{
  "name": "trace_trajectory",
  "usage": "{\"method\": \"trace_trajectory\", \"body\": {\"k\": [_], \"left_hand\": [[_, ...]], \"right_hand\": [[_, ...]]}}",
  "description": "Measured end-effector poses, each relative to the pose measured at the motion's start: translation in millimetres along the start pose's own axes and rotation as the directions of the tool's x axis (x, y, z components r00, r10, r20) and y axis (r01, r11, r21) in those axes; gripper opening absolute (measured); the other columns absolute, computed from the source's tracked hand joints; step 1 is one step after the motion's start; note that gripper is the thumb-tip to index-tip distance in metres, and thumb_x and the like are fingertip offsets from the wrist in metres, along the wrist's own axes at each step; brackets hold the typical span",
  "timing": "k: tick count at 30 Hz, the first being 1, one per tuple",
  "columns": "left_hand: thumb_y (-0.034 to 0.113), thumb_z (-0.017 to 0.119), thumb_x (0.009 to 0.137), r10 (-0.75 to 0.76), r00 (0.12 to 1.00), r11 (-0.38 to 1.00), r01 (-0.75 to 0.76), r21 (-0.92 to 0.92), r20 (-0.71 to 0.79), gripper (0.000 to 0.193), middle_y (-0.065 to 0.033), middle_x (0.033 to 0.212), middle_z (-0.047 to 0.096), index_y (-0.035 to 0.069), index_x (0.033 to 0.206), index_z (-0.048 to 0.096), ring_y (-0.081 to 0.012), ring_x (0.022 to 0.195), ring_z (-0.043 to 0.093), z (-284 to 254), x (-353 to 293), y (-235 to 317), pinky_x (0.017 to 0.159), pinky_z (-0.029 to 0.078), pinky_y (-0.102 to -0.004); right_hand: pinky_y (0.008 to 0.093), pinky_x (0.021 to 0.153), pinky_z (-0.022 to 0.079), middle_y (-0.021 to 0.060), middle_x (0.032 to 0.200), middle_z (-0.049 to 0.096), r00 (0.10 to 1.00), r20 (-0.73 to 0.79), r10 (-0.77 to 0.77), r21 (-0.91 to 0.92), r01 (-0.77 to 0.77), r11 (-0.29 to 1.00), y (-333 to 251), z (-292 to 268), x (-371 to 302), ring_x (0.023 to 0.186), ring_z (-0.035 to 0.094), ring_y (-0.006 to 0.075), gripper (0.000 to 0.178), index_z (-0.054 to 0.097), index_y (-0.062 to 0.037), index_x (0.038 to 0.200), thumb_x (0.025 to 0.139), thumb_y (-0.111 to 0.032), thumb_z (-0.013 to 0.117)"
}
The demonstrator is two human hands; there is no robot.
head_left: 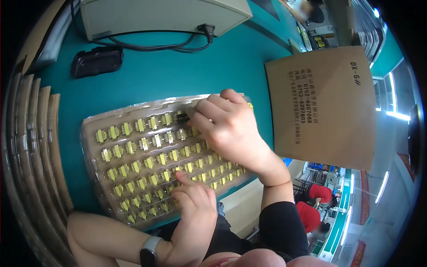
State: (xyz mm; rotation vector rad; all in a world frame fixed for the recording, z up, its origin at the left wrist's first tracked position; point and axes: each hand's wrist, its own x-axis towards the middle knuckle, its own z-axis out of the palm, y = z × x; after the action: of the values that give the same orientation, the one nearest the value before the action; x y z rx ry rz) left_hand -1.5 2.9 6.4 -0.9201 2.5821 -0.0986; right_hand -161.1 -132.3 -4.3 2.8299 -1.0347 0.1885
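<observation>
- Clear plastic tray, thin and moulded (91,155), lies at a slant on a green work surface (158,73) in the head view; rows of small yellow-topped components with metallic sides (126,128) sit in its pockets.
- Right hand (227,124): above the tray's far right part, fingers curled closed around a dark slim object (181,118); its tip points left among the top-row components. Most of it is hidden by the hand.
- Left hand (195,200): over the tray's near edge, index finger extended to a yellow-topped component, other fingers folded in. Cannot tell whether they grip anything.
- Grey-banded watch with black face (148,256) on the left wrist.
- Brown cardboard box with black print (322,142): right of the tray.
- Black shallow plastic dish (97,61): beyond the tray, near a beige box-shaped housing (164,15) and black power cable (155,47).
- Stacked brownish trays (42,151): left edge.
</observation>
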Motion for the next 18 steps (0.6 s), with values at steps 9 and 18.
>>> {"method": "trace_trajectory", "body": {"k": [9,18], "left_hand": [[0.019,0.052,0.098,-0.023,0.999,0.999,0.024,0.044,-0.026,0.040,-0.0387,0.132,0.065,-0.007,0.127,0.062,-0.0321,0.097,0.064,3,0,3,0.090,0.050,-0.0436],[0.019,0.056,0.093,-0.018,0.995,0.998,0.024,0.060,-0.101,0.034,-0.0312,0.126,0.071,-0.005,0.114,0.067,-0.0302,0.094,0.063,3,3,-1,0.090,0.050,-0.0413]], "right_hand": [[0.0345,0.072,0.048,0.0007,0.079,0.060,1.000,-0.015,0.008,-0.026,-0.008,1.000,1,5,-2,0.074,0.063,0.0177,0.024,0.075,-0.0064,0.095,0.073,-0.013,0.081],[0.0354,0.071,0.046,0.0006,0.080,0.062,0.999,0.010,0.050,-0.016,-0.050,0.999,3,1,-1,0.072,0.062,0.0193,0.025,0.074,-0.0071,0.093,0.071,-0.010,0.084]]}}
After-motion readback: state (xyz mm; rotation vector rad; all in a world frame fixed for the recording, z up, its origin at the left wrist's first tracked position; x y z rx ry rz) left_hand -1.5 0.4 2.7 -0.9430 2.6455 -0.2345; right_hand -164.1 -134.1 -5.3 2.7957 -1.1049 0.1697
